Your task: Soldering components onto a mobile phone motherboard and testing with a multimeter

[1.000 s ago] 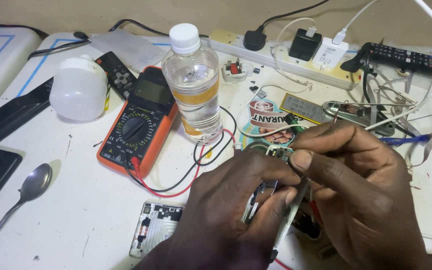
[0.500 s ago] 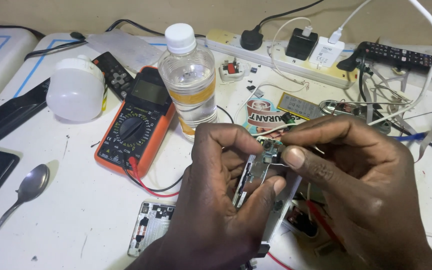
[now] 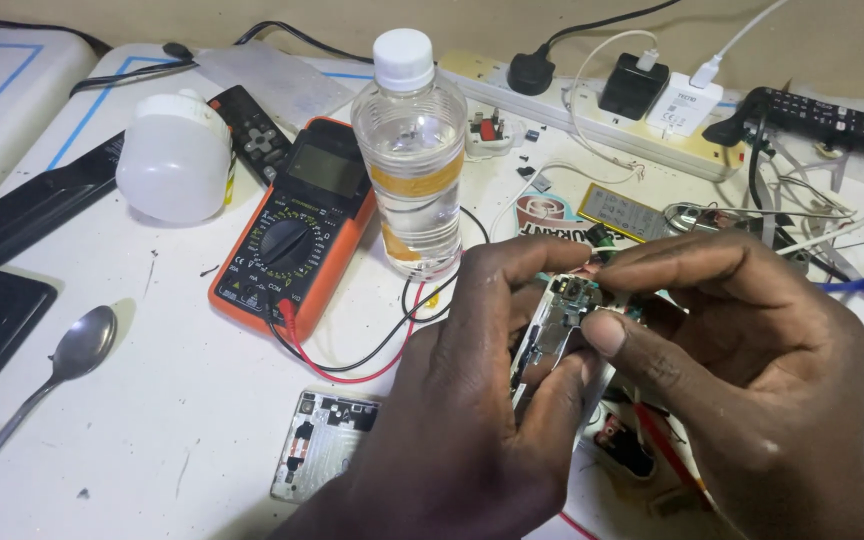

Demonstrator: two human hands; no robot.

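- An opened phone frame (image 3: pixel 552 335) is held upright above the desk (image 3: pixel 182 400), gripped between both hands; it is grasped from the left by the left hand (image 3: pixel 462 420)
- Its top edge is pinched by the right hand (image 3: pixel 752 370), the thumb pressed on the circuit board
- Just behind, a clear bottle (image 3: pixel 412 160) is stood beside an orange multimeter (image 3: pixel 292 230); a second phone part (image 3: pixel 317 455) is laid below; a spoon (image 3: pixel 72 350) is placed far left

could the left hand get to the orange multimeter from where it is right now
Probably yes, once it lets go: the left hand is busy holding the opened phone, but the multimeter lies just up-left of it, with only its red and black leads between.
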